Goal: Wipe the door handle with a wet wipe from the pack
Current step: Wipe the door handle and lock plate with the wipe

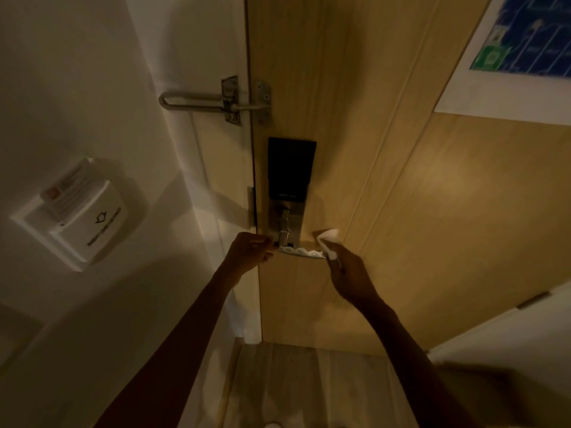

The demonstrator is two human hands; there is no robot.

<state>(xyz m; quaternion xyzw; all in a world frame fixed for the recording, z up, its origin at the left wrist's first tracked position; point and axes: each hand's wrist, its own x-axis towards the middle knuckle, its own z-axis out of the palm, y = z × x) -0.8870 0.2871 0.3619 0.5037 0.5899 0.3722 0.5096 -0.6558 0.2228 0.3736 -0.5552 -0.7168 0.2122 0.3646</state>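
Note:
A metal lever door handle (301, 253) juts from the lock plate on the wooden door (432, 211), below a black electronic lock panel (290, 168). My right hand (349, 273) is shut on a white wet wipe (329, 240) at the handle's free right end. My left hand (250, 253) has its fingers curled at the handle's pivot end, by the door's edge; whether it grips anything is unclear. The wipe pack is not visible.
A metal swing-bar door guard (216, 101) spans the frame and door above the lock. A white key-card holder (83, 217) with a card in it is fixed on the left wall. A blue evacuation plan (525, 35) hangs on the door at upper right. Wooden floor (309, 384) lies below.

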